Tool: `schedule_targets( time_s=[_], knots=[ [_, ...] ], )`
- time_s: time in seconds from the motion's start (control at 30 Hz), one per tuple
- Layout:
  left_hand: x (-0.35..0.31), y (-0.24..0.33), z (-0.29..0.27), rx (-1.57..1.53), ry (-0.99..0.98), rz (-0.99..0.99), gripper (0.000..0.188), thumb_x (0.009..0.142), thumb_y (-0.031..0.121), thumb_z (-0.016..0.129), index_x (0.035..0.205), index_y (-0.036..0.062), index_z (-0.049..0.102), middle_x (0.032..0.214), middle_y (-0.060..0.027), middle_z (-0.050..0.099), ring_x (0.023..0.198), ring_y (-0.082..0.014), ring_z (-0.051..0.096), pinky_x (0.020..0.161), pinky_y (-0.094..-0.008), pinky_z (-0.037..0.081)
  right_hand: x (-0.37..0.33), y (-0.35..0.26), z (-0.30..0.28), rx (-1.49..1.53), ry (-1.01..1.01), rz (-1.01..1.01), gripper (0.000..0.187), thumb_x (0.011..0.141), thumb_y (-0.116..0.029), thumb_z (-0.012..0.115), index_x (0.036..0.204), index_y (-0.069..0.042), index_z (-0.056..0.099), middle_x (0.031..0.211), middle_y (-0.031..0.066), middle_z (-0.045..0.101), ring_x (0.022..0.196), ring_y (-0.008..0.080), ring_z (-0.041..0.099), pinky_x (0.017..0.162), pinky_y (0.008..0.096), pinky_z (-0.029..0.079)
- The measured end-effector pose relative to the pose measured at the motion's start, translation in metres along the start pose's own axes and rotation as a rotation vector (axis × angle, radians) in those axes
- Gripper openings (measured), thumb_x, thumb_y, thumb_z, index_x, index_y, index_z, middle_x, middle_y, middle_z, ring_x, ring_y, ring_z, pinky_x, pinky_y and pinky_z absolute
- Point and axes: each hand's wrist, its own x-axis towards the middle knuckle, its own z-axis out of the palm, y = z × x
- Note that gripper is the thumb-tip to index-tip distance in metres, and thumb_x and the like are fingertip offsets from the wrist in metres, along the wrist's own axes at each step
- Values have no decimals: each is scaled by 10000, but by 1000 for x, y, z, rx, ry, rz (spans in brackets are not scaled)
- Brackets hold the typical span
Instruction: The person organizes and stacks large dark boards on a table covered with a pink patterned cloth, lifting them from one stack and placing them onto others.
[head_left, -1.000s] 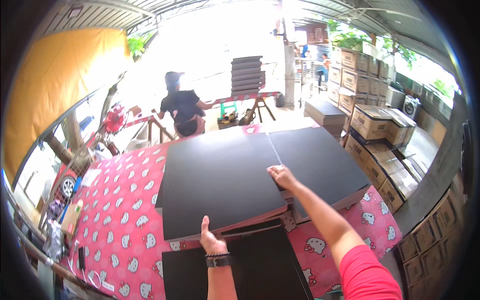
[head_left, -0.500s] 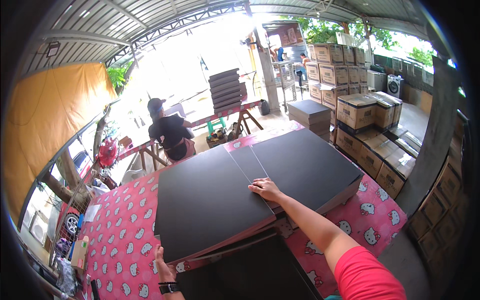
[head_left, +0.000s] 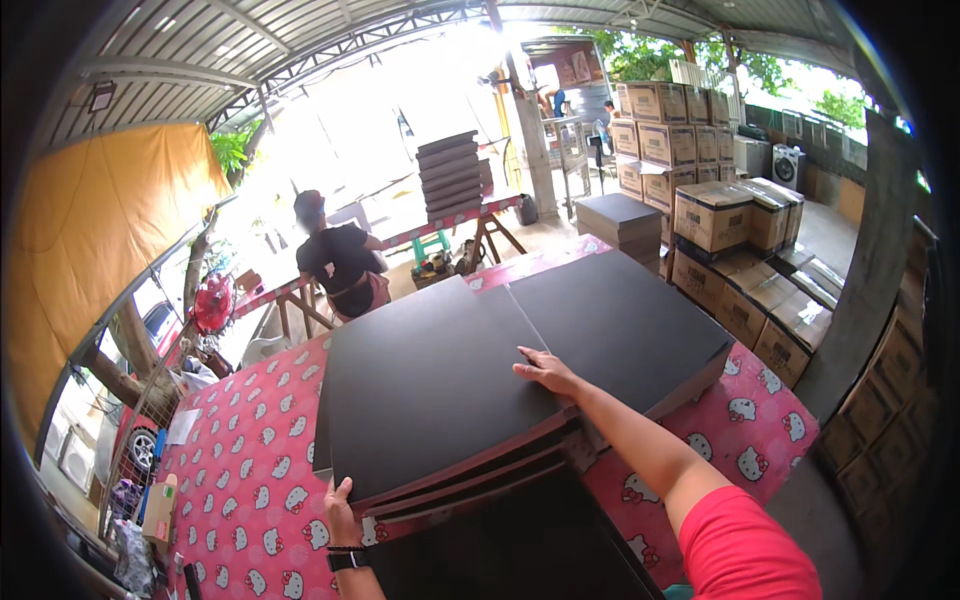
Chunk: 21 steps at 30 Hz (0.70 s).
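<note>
A large black board [head_left: 430, 380] tops the left stack on the table, set slightly to the right of the layers under it. At its near left corner, my left hand [head_left: 342, 518] grips the edge, thumb upward; some of its fingers are hidden. My right hand [head_left: 548, 372] lies open at the board's right side, fingers stretched out, over the narrow seam with a second stack of black boards [head_left: 620, 330]. Close to me, another dark glossy panel [head_left: 490, 550] lies below the stack's front edge.
The table wears a pink patterned cover [head_left: 240, 470]. Cardboard boxes [head_left: 712, 215] are piled at the right, near a grey post [head_left: 855, 260]. Beyond the table a person [head_left: 340, 262] sits at a bench with stacked dark pieces [head_left: 448, 178]. A red fan [head_left: 213, 303] stands left.
The top left board has shifted right, narrowing the gap to the second stack. My left hand has moved up onto its corner, and my right hand slid slightly right with fingers more spread.
</note>
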Motion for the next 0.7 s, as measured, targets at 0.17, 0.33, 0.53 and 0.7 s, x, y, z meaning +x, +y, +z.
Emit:
schedule_targets(
  time_s=[0.17, 0.33, 0.53, 0.7],
  knots=[
    [4, -5, -2, -66, -30, -96, 293, 869, 150, 519, 1124, 6, 539, 1010, -81, 598, 895, -205, 613, 786, -347, 520, 1, 12, -2, -24, -19, -9, 753, 829, -492, 591, 1360, 3, 393, 1370, 198, 433, 1275, 300, 398, 1058, 353, 297],
    [8, -9, -3, -38, 13, -62, 318, 856, 163, 525, 1132, 4, 524, 1023, -92, 591, 915, -219, 607, 799, -365, 518, 2, 9, 1, -23, -19, -20, 746, 830, -487, 593, 1362, -4, 394, 1366, 201, 436, 1278, 304, 393, 1054, 345, 303],
    [17, -18, -5, -41, 112, 17, 359, 844, 182, 529, 1149, -6, 504, 1046, -119, 577, 950, -250, 593, 808, -393, 514, -1, -7, 0, -173, -30, -8, 790, 813, -530, 587, 1347, 24, 403, 1349, 219, 446, 1287, 306, 383, 1056, 347, 302],
    [19, -4, -17, -22, 27, -105, 359, 865, 203, 508, 1161, 0, 506, 1084, -115, 569, 971, -268, 591, 810, -408, 518, 0, -13, 2, -236, 7, -47, 796, 825, -507, 600, 1332, 70, 392, 1333, 250, 451, 1258, 325, 422, 1061, 357, 299]
  ],
)
